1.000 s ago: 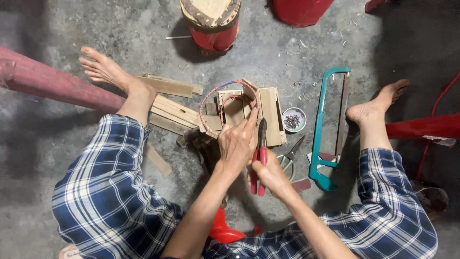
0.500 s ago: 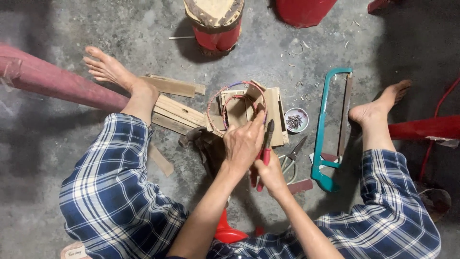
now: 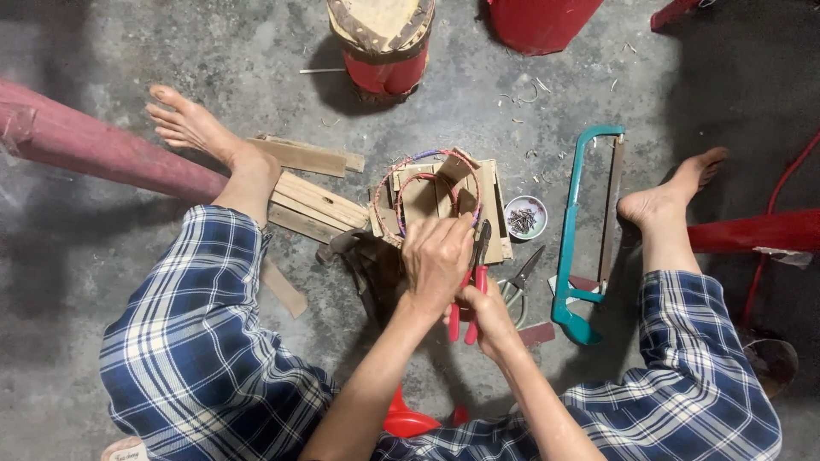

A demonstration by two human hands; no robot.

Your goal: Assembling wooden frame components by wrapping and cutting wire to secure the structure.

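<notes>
Head view, inspector A: The left hand [image 3: 436, 256] presses on the small wooden frame [image 3: 444, 201] on the floor, fingers curled over its near edge, apparently to steady it.

Inspector B: The right hand [image 3: 489, 314] grips red-handled pliers [image 3: 471, 282], nose toward the wire loop [image 3: 418, 175] on the frame. A dish of nails [image 3: 524, 218] sits just beside, within reach.

Left hand [image 3: 437, 256] grips wooden frame [image 3: 444, 205] wrapped in red wire loops [image 3: 401, 183]; right hand [image 3: 485, 312] holds red-handled pliers [image 3: 471, 286]. Teal hacksaw [image 3: 581, 230], nail dish [image 3: 524, 217] nearby on concrete floor [image 3: 128, 282].
</notes>
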